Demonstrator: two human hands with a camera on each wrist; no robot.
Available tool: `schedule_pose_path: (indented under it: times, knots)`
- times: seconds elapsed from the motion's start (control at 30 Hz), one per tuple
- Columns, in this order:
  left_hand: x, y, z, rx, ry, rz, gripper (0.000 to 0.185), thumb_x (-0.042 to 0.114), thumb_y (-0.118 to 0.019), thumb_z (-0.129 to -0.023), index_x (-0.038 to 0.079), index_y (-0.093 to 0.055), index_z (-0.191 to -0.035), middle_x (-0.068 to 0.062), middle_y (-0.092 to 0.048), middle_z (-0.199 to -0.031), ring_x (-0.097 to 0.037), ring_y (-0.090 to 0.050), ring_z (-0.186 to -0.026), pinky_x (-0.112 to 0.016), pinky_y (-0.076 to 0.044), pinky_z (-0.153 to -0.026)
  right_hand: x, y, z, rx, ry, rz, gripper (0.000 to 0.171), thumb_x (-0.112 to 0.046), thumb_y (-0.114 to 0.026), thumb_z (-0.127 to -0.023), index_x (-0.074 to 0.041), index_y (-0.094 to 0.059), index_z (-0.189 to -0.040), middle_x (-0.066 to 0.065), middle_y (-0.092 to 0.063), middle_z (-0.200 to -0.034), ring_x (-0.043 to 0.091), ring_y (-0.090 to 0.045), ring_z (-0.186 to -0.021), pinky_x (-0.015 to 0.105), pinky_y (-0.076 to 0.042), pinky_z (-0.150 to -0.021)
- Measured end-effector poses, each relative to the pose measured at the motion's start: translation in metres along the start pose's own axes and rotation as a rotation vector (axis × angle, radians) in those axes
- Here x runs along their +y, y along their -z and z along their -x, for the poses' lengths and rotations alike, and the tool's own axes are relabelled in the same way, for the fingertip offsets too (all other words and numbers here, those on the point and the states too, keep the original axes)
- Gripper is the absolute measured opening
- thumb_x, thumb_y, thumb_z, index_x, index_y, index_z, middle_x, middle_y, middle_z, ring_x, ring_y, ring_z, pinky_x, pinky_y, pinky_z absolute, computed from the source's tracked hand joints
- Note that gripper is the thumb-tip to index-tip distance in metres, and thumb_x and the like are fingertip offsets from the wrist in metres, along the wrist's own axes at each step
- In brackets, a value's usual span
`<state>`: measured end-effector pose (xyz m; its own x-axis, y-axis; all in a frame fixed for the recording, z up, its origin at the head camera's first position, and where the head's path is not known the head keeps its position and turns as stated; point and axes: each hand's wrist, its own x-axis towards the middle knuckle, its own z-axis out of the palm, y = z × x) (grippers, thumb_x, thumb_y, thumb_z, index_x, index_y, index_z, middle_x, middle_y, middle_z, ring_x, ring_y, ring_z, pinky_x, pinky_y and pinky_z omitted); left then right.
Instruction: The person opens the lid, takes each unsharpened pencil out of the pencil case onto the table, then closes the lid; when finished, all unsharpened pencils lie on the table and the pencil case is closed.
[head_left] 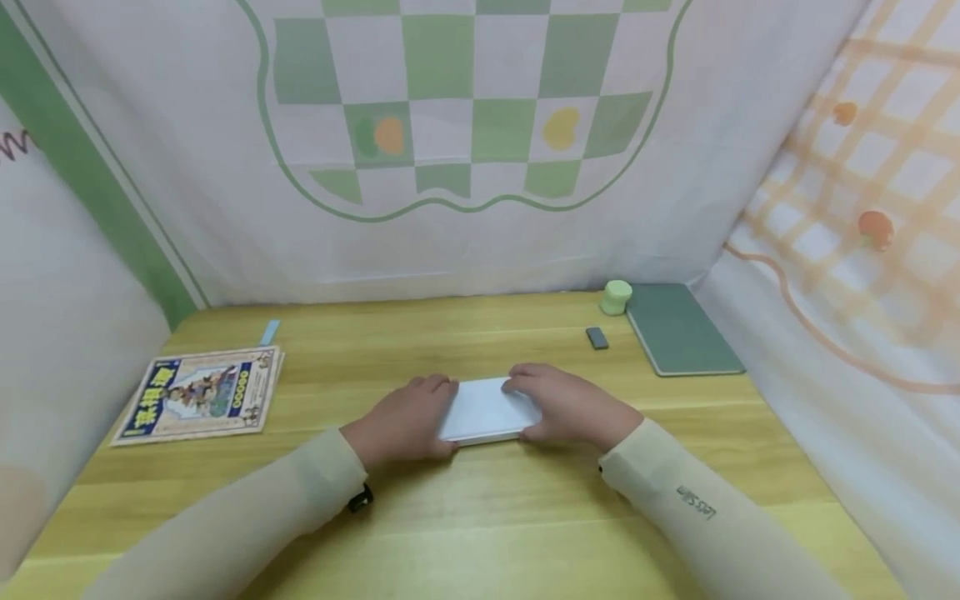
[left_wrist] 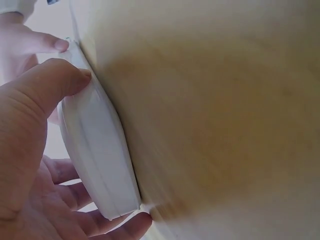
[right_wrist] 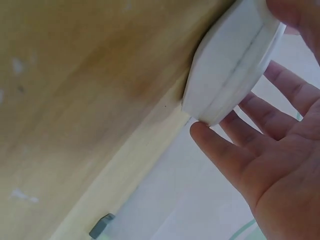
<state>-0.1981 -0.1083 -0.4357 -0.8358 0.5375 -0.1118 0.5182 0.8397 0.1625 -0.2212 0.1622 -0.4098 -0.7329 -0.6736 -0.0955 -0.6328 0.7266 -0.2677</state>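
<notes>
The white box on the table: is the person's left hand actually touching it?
Touching. The left wrist view shows the left hand with its thumb pressed on the top edge of the white box and fingers under its far side; the head view agrees.

white box (head_left: 486,410) | green notebook (head_left: 679,329) | pale-green jar (head_left: 616,297) | green-white checked backdrop (head_left: 480,100) | yellow wood-grain table (head_left: 480,517)

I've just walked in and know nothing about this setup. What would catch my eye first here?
Most likely the two hands meeting in the middle of the wooden table: the left hand and right hand grip a flat white box from either side. Next, the colourful booklet lying at the table's left, and the green notebook with a small green pot at the far right corner.
</notes>
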Motion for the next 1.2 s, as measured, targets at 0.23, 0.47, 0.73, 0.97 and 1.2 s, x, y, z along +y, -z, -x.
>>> schedule_pose_path:
  times: [0.23,0.47,0.73,0.97,1.2]
  knots:
    - [0.003,0.001,0.001,0.001,0.006,-0.004,0.094,0.058,-0.073,-0.088,0.002,-0.041,-0.156,-0.015,-0.048,-0.154,-0.034,-0.05,-0.137,-0.047,-0.045,-0.111,0.0,0.003,-0.002,-0.001,0.016,0.019,0.069,-0.033,-0.091,-0.079,-0.007,-0.065,-0.137,0.015,-0.057,-0.145,0.031,-0.055,-0.132,0.046,-0.045,-0.111]
    - [0.004,0.002,0.002,-0.003,0.012,-0.01,0.094,0.057,-0.074,-0.087,0.002,-0.041,-0.156,-0.015,-0.047,-0.154,-0.033,-0.05,-0.136,-0.047,-0.046,-0.11,-0.001,0.004,-0.002,-0.001,0.028,0.028,0.068,-0.032,-0.091,-0.078,-0.005,-0.066,-0.135,0.017,-0.059,-0.143,0.031,-0.056,-0.13,0.046,-0.047,-0.109]
    - [0.005,0.0,0.002,-0.019,0.017,-0.005,0.094,0.057,-0.074,-0.089,0.002,-0.04,-0.156,-0.015,-0.047,-0.155,-0.033,-0.049,-0.138,-0.046,-0.045,-0.112,-0.001,0.004,-0.001,-0.024,0.031,0.026,0.065,-0.03,-0.09,-0.079,-0.005,-0.067,-0.135,0.018,-0.059,-0.143,0.032,-0.057,-0.13,0.046,-0.048,-0.109]
    - [0.001,0.001,0.004,-0.011,0.009,0.04,0.097,0.055,-0.077,-0.087,0.004,-0.037,-0.159,-0.015,-0.044,-0.157,-0.033,-0.048,-0.139,-0.047,-0.044,-0.112,0.005,0.012,-0.003,-0.05,0.034,-0.024,0.059,-0.029,-0.083,-0.083,-0.009,-0.069,-0.136,0.014,-0.061,-0.143,0.031,-0.059,-0.129,0.047,-0.047,-0.109]
    - [-0.003,0.002,0.005,0.019,0.001,0.168,0.1,0.047,-0.083,-0.086,0.003,-0.033,-0.16,-0.017,-0.039,-0.162,-0.035,-0.04,-0.147,-0.052,-0.035,-0.118,0.016,0.029,-0.009,-0.103,0.056,-0.151,0.053,-0.025,-0.079,-0.087,-0.008,-0.069,-0.136,0.012,-0.065,-0.139,0.031,-0.059,-0.129,0.05,-0.046,-0.11]
